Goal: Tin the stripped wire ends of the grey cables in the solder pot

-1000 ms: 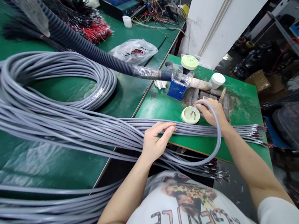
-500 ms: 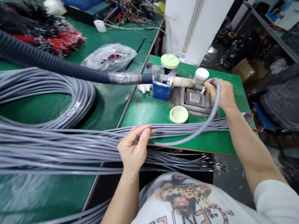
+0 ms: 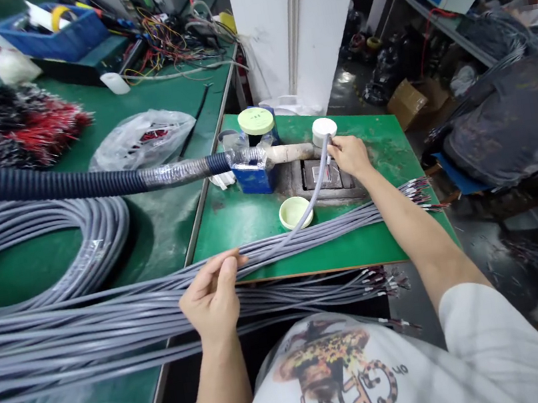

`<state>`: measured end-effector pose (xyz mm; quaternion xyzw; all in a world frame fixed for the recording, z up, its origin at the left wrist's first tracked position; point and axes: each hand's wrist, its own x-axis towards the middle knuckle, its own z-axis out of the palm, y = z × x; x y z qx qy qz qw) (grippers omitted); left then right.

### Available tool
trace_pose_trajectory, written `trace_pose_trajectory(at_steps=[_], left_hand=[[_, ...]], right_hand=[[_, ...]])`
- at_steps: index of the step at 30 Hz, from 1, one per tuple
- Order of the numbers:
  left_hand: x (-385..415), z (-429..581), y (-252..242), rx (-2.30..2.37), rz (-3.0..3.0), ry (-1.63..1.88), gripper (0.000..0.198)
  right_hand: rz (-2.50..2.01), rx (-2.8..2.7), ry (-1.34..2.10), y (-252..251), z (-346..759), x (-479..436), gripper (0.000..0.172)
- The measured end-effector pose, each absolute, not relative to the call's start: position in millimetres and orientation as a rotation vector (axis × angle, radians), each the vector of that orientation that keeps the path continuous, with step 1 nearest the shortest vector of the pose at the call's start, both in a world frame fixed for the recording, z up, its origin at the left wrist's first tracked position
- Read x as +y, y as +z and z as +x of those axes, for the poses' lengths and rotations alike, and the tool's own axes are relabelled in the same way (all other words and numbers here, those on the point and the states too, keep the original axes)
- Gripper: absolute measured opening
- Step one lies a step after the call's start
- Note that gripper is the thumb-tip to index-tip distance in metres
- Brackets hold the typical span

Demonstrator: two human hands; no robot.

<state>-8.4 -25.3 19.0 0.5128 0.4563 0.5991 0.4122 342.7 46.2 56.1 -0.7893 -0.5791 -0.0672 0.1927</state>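
My right hand [image 3: 350,155] grips a grey cable [image 3: 315,192] near its end, with the fingers closed round it. Stripped wires at this end hang just over a square metal pot [image 3: 343,192] with a shiny surface, probably a solder pot. Whether they touch it, I cannot tell. From there the cable slopes down to the left, passing the rim of a pale round lid [image 3: 296,213]. Lower left, my left hand [image 3: 212,297] is closed in a pinch on the same cable, beside a bundle of grey cables [image 3: 352,217] that lies across the green board [image 3: 245,215].
A ribbed hose [image 3: 109,181] ends at the pot, resting on a blue box [image 3: 256,180]. Behind stand a white tub [image 3: 323,128] and a jar with a yellow-green lid [image 3: 256,121]. A large cable coil [image 3: 89,248] lies left. More bare-ended cables [image 3: 313,291] hang past the front edge.
The cable end has swung over to point down at the pot, and its wide curve has straightened. My right hand has turned with it. The view has shifted to the right.
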Motion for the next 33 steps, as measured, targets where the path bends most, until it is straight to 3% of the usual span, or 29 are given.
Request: trace_pose_trajectory(at_steps=[16, 21, 25, 29, 33], left_hand=[[-25, -6, 16, 1.209, 1.326, 1.435, 0.016], [-28, -4, 25, 1.073, 1.312, 1.367, 0.015], [-35, 13, 42, 0.803, 1.38, 1.053, 0.018], [-47, 50, 51, 0.574, 1.251, 0.701, 0.03], [-60, 81, 48, 0.509, 1.065, 0.695, 0.037]], right_hand=[[-2.283, -1.571, -0.086, 50, 344, 54, 0.031], [-1.961, -1.653, -0.059, 91, 321, 5, 0.031], [-1.621, -1.776, 0.077, 117, 288, -66, 0.022], [-1.411, -1.86, 0.186, 98, 267, -122, 0.025], [-1.286, -1.895, 0.196, 58, 258, -152, 0.044]])
